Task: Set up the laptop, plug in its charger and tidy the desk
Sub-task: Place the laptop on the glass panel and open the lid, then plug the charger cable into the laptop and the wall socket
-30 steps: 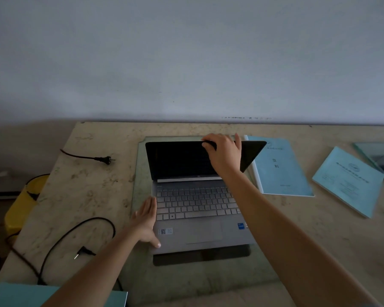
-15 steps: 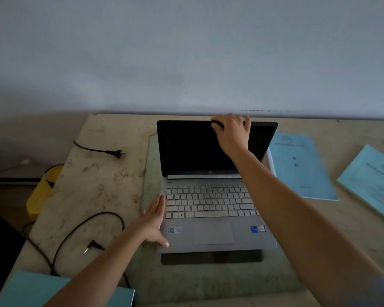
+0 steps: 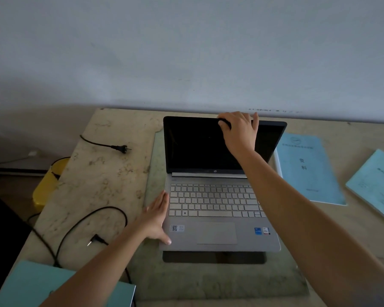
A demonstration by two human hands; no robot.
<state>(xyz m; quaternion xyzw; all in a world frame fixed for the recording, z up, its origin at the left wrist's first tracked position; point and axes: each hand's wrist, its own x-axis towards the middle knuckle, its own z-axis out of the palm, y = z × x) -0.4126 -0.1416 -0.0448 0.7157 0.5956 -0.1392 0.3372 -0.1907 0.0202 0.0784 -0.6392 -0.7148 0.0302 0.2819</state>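
Note:
A silver laptop (image 3: 217, 220) stands open on a glass sheet (image 3: 208, 282) in the middle of the desk, its screen dark. My right hand (image 3: 239, 131) grips the top edge of the lid, thumb on the screen side. My left hand (image 3: 156, 218) lies flat with straight fingers against the left edge of the laptop base, thumb on the palm rest. The black charger cable (image 3: 84, 227) loops on the desk to the left, its barrel plug (image 3: 95, 240) lying free. A mains plug (image 3: 120, 148) on a black lead lies at the back left.
Two light blue booklets lie right of the laptop, one (image 3: 306, 167) beside the screen and one (image 3: 377, 185) at the frame edge. A teal folder (image 3: 38, 284) sits at the front left corner. A yellow bin (image 3: 47, 182) stands beside the desk on the left. A wall runs behind.
My right hand has tilted the lid further back, so the screen stands more upright. My left hand has stayed on the base. The camera has shifted a little, moving the scene rightward in view.

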